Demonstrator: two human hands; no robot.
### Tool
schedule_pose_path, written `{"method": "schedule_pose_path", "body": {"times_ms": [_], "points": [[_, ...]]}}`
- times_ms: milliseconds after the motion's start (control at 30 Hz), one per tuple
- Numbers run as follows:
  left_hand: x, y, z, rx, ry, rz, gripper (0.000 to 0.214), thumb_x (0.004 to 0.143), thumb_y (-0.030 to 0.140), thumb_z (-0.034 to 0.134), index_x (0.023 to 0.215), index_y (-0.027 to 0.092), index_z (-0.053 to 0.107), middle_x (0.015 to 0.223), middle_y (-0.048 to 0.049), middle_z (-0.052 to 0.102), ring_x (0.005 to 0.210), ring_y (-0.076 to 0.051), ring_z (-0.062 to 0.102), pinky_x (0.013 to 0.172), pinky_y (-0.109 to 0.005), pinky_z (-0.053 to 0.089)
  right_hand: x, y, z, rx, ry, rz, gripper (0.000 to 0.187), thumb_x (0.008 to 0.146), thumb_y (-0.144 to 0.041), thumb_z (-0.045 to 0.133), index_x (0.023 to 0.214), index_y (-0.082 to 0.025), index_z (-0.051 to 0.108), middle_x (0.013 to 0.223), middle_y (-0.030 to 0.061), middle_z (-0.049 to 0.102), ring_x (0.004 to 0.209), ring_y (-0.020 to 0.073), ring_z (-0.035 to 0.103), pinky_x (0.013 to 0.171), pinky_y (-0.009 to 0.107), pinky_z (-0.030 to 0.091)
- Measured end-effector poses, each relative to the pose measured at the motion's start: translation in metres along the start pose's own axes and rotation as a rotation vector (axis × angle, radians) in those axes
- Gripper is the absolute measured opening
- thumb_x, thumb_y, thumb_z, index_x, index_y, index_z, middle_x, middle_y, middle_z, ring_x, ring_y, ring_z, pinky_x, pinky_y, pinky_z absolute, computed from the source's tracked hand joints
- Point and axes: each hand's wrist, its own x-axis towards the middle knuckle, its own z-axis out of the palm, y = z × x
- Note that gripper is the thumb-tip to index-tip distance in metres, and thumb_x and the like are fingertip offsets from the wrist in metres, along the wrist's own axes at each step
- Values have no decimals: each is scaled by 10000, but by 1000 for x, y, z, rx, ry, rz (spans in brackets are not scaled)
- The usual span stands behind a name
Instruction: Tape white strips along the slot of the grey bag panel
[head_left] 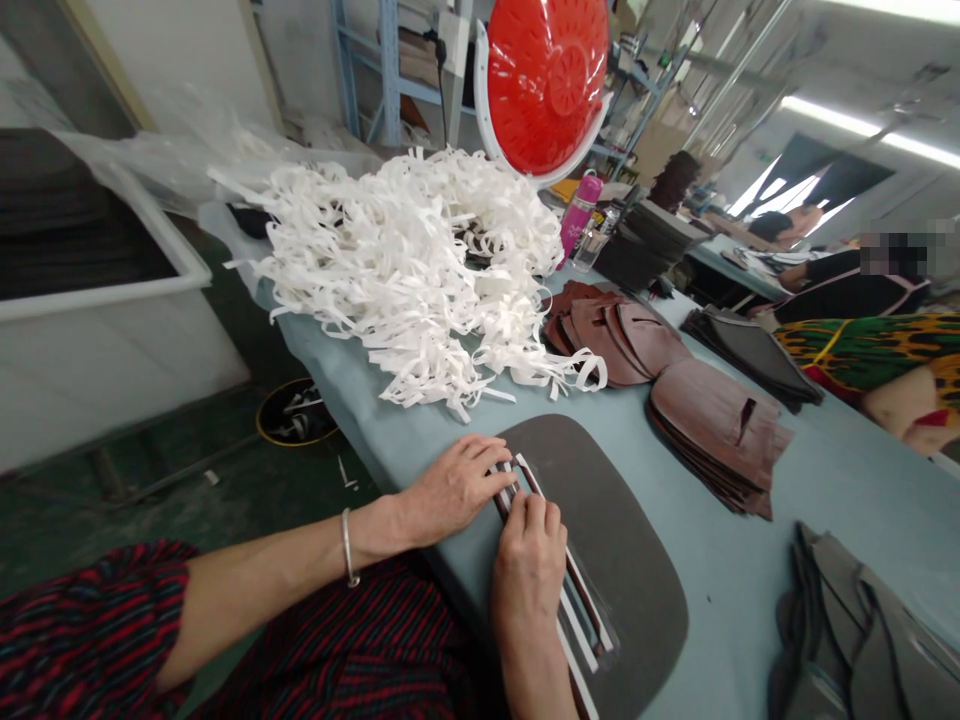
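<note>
Head view: left hand (457,487) lies flat, fingers pressing the far ends of the strips (559,575); right hand (529,570) also pressed flat on them, neither grip clenched. Strips lie on a grey pad (637,560), long axis running from upper left toward lower right. White strip pile (420,260) sits beyond on the worktop (847,480).

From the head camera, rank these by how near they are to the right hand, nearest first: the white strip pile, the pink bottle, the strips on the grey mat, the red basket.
Measured from the right hand:
1. Strips on the grey mat, directly under its fingers.
2. White strip pile, beyond the hands, toward the left.
3. Pink bottle, behind the pile, upper centre.
4. Red basket, above the bottle, at the top.
</note>
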Motion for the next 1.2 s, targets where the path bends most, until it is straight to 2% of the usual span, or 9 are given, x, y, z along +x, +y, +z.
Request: {"method": "schedule_pose_path", "body": {"times_ms": [100, 333, 433, 500, 567, 767, 867, 1000, 1200], "points": [[-1, -1, 2, 30, -4, 2, 265, 921, 159, 461, 1149, 200, 589, 1180, -89, 564, 1240, -242, 439, 1031, -443, 396, -26, 12, -4, -15, 6, -40, 316, 868, -41, 404, 1113, -98, 594, 959, 146, 596, 859, 279, 511, 675, 391, 431], [-1, -2, 3, 38, 15, 19, 278, 904, 129, 487, 1151, 199, 594, 1156, -90, 569, 1234, -239, 444, 1001, -440, 416, -119, 57, -19, 33, 45, -71, 368, 888, -84, 367, 1219, -43, 521, 1069, 196, 577, 967, 330, 498, 764, 443, 429], [-1, -1, 2, 30, 4, 15, 279, 901, 124, 491, 1149, 197, 595, 1151, -92, 570, 1232, -236, 449, 993, -436, 422, -135, 66, -22, 55, 44, -68, 353, 882, -82, 389, 1207, -73, 526, 1051, 181, 587, 961, 323, 503, 783, 447, 422], [-1, 0, 2, 27, -5, 13, 274, 903, 132, 493, 1149, 196, 595, 1149, -90, 571, 1231, -237, 449, 990, -432, 426, -129, 65, -21, 82, 26, 2, 317, 883, -90, 411, 1169, -111, 547, 1028, 157, 594, 951, 312, 507, 788, 446, 417], [-1, 0, 2, 25, -10, 12, 271, 902, 135, 497, 1147, 198, 595, 1147, -88, 572, 1232, -236, 449, 987, -429, 430, -111, 58, -19, 124, 10, 52, 276, 883, -102, 437, 1126, -137, 565, 992, 132, 596, 919, 291, 508, 766, 427, 418], [-1, 0, 2, 4, -5, -5, 251, 906, 153, 495, 1128, 203, 600, 1138, -80, 576, 1220, -228, 461, 983, -418, 438, -20, 18, -6, 191, -3, 76, 310, 858, -32, 391, 1103, -84, 574, 968, 147, 585, 868, 277, 491, 684, 393, 431], [0, 0, 1, -8, -2, -14, 227, 908, 163, 491, 1098, 199, 611, 1122, -75, 580, 1214, -226, 465, 992, -416, 435, 9, 0, 0, 142, -11, 61, 281, 863, -41, 391, 1039, -90, 604, 901, 141, 583, 833, 280, 491, 653, 397, 433], [0, -1, 1, -21, 12, -10, 230, 909, 166, 486, 1098, 202, 613, 1113, -77, 582, 1213, -225, 469, 989, -415, 439, 10, -5, 1, 25, 38, 4, 284, 863, -28, 378, 986, -87, 627, 852, 142, 581, 787, 273, 492, 631, 397, 431], [-1, -1, 1, -13, 1, -8, 258, 907, 158, 493, 1136, 207, 601, 1137, -82, 580, 1213, -229, 470, 980, -422, 438, -37, 16, -15, -74, 28, -59, 294, 830, -6, 424, 1046, -41, 621, 913, 167, 599, 811, 286, 502, 638, 398, 458]]}}
